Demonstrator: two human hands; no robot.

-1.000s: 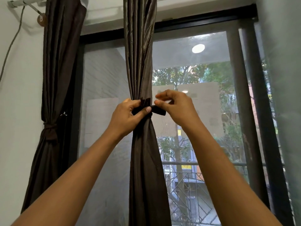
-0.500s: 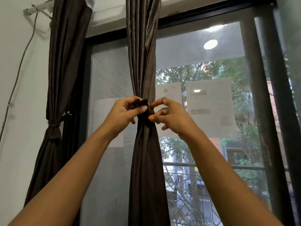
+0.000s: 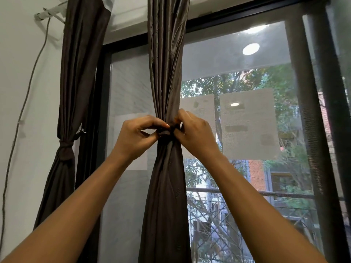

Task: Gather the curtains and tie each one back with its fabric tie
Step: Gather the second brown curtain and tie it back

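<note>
A dark brown curtain (image 3: 166, 76) hangs bunched in the middle of the window. A fabric tie (image 3: 166, 132) of the same brown wraps its waist. My left hand (image 3: 136, 136) pinches the tie from the left with thumb and fingers. From the right, my right hand (image 3: 195, 134) grips the tie's other end against the curtain; the knot between the fingers is mostly hidden. A second brown curtain (image 3: 81, 73) hangs at the left wall, held in by its own tie (image 3: 66, 147).
A black window frame (image 3: 311, 111) runs down the right, and mesh-covered glass (image 3: 247, 120) sits behind the curtain. A white curtain-rod bracket (image 3: 48, 13) sticks out at the top left. A grey cable (image 3: 24, 103) trails down the white wall.
My right hand let the loose end of the tie go slack, then closed in against the curtain. Both hands now press together at the tie. The view shifted slightly right and up.
</note>
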